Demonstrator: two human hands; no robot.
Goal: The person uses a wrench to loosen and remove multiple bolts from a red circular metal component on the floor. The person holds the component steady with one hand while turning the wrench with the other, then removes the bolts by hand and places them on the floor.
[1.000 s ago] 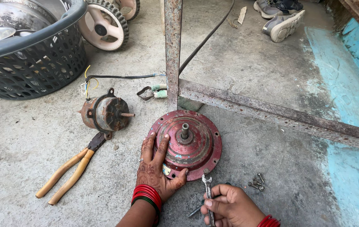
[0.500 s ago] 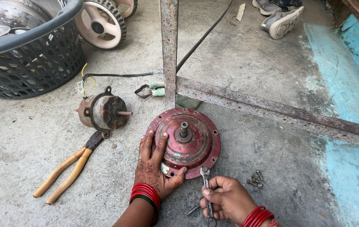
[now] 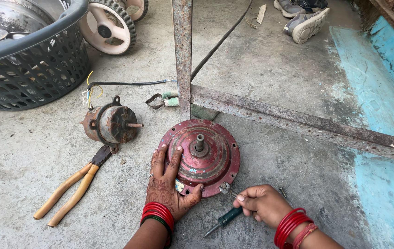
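The red round motor housing [image 3: 200, 157] lay on the concrete floor [image 3: 270, 69], near the rusty metal frame [image 3: 182, 55]. The left hand [image 3: 168, 182] pressed flat and open on its rim; the right hand [image 3: 262, 203] gripped a dark-handled screwdriver [image 3: 227, 218] just right of it.

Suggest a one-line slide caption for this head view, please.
Left hand steadies a red motor housing on concrete floor; right hand grips a screwdriver.

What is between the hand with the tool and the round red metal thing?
Nothing visible. The right hand holds a dark-handled screwdriver right at the rim of the round red metal motor cover, beside a small bolt there. The left hand lies flat on the cover.
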